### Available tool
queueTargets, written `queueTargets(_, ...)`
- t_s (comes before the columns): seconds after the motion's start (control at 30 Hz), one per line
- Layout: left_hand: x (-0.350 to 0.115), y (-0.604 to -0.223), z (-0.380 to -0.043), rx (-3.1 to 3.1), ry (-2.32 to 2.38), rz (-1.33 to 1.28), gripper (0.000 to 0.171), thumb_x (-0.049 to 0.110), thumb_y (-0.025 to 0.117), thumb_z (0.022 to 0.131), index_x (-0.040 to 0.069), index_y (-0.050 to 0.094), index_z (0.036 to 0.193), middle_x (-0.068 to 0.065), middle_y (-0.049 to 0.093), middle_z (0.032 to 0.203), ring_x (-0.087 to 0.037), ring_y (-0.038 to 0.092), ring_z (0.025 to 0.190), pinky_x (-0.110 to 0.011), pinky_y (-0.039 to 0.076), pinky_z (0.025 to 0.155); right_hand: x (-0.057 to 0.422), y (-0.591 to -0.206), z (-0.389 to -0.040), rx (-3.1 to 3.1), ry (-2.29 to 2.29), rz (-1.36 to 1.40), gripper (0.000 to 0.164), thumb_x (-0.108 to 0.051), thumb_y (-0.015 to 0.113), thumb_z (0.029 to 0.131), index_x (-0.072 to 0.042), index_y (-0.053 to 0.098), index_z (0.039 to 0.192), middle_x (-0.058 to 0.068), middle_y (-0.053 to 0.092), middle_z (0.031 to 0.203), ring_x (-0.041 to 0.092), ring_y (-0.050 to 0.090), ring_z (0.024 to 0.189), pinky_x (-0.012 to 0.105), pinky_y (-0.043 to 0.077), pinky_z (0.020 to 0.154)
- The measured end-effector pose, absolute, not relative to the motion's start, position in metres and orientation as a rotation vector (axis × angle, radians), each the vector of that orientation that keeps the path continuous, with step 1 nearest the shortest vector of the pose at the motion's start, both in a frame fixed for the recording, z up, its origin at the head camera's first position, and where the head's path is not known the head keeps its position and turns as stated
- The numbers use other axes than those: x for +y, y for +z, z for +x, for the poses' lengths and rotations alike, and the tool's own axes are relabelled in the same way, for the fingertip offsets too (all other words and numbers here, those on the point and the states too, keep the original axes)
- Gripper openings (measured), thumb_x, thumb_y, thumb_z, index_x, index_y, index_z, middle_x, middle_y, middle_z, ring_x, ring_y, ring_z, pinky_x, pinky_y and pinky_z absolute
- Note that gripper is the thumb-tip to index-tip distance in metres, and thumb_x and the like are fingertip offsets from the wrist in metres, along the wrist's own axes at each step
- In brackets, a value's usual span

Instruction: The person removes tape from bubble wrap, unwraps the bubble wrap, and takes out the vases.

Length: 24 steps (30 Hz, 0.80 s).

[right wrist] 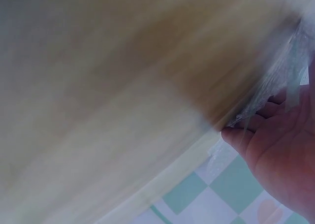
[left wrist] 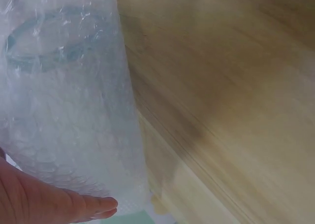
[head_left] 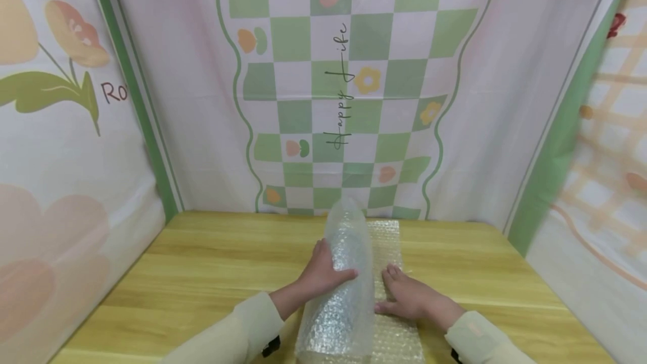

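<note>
A bundle of bubble wrap (head_left: 336, 285) lies lengthwise on the table, tapering toward the back. Through its layers a pale green ring-shaped edge (left wrist: 54, 39) shows in the left wrist view; the rest of the wrapped thing is hidden. My left hand (head_left: 323, 271) rests against the bundle's left side and top, its thumb and fingers spread apart. To the right, a flat part of the bubble wrap (head_left: 386, 240) extends from under the bundle. My right hand (head_left: 411, 294) presses on that flat part with fingers extended, and its fingertips are by the wrap in the right wrist view.
The wood-grain table (head_left: 202, 274) reaches back to a hanging cloth (head_left: 323, 83) with green and white checks. Patterned cloths (head_left: 55, 184) also hang along both sides. The bundle's far tip stands near the table's back edge.
</note>
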<state>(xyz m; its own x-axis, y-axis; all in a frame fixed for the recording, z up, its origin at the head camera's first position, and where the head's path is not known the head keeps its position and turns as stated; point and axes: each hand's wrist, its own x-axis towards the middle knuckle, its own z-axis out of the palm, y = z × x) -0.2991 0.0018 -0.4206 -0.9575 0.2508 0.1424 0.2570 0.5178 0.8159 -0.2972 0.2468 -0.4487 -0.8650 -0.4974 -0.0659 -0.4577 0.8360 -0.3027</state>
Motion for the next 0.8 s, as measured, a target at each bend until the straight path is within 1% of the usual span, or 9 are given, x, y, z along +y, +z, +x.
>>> queueTargets(0.13,0.000,-0.421,-0.299,-2.689,-1.500,-0.456,0.105,0.035,0.077,0.080,-0.016,0.013,0.147,-0.036,0.021,0.149,-0.048,0.030,0.134,-0.056,0.031,0.108,0.247,-0.449,-0.297,2.862,-0.416,-0.726,0.100,-0.062,0.061,0.085,0.018,0.035,0.140,0.041,0.022,0.147,0.050,0.021,0.138,0.055,0.022,0.113)
queueTargets(0.2,-0.001,-0.423,-0.301,-2.658,-1.520,-0.460,0.102,0.033,0.077,0.080,-0.015,0.016,0.147,-0.035,0.029,0.146,-0.047,0.037,0.129,-0.057,0.036,0.105,0.247,-0.448,-0.296,2.858,-0.418,-0.719,0.100,-0.062,0.061,0.086,0.018,0.034,0.140,0.040,0.021,0.147,0.050,0.020,0.139,0.055,0.022,0.113)
queueTargets(0.37,-0.005,-0.426,-0.303,-2.605,-1.555,-0.488,0.096,0.031,0.077,0.081,-0.014,0.021,0.146,-0.032,0.038,0.141,-0.045,0.042,0.126,-0.056,0.038,0.104,0.246,-0.446,-0.295,2.857,-0.420,-0.721,0.099,-0.061,0.061,0.086,0.018,0.034,0.140,0.040,0.021,0.147,0.050,0.020,0.138,0.056,0.022,0.113)
queueTargets(0.43,-0.007,-0.426,-0.305,-2.589,-1.578,-0.505,0.092,0.030,0.076,0.081,-0.011,0.026,0.145,-0.029,0.044,0.137,-0.042,0.046,0.123,-0.054,0.041,0.102,0.246,-0.446,-0.295,2.855,-0.422,-0.726,0.099,-0.060,0.062,0.086,0.018,0.034,0.140,0.041,0.021,0.147,0.050,0.020,0.138,0.056,0.022,0.113)
queueTargets(0.53,-0.012,-0.426,-0.307,-2.561,-1.640,-0.535,0.079,0.027,0.076,0.082,-0.006,0.035,0.142,-0.020,0.054,0.125,-0.035,0.055,0.111,-0.049,0.050,0.092,0.246,-0.445,-0.295,2.853,-0.425,-0.735,0.098,-0.058,0.063,0.086,0.018,0.034,0.140,0.041,0.021,0.146,0.051,0.020,0.138,0.056,0.021,0.113)
queueTargets(0.63,-0.017,-0.425,-0.309,-2.550,-1.732,-0.531,0.070,0.025,0.075,0.082,-0.002,0.042,0.137,-0.013,0.059,0.114,-0.029,0.060,0.099,-0.044,0.055,0.080,0.246,-0.446,-0.295,2.852,-0.426,-0.730,0.097,-0.058,0.062,0.087,0.018,0.034,0.140,0.041,0.021,0.147,0.051,0.020,0.138,0.056,0.021,0.113)
queueTargets(0.7,-0.020,-0.424,-0.310,-2.551,-1.800,-0.509,0.069,0.025,0.075,0.083,-0.001,0.043,0.137,-0.012,0.060,0.113,-0.028,0.061,0.097,-0.043,0.057,0.076,0.246,-0.446,-0.295,2.850,-0.425,-0.731,0.097,-0.058,0.062,0.087,0.018,0.034,0.140,0.041,0.021,0.147,0.051,0.020,0.138,0.056,0.021,0.113)
queueTargets(0.8,-0.025,-0.424,-0.312,-2.552,-1.871,-0.478,0.069,0.026,0.075,0.083,0.000,0.043,0.138,-0.013,0.060,0.115,-0.028,0.061,0.097,-0.043,0.057,0.075,0.246,-0.445,-0.295,2.848,-0.418,-0.726,0.097,-0.058,0.061,0.088,0.018,0.033,0.140,0.040,0.020,0.147,0.050,0.019,0.139,0.055,0.020,0.113)
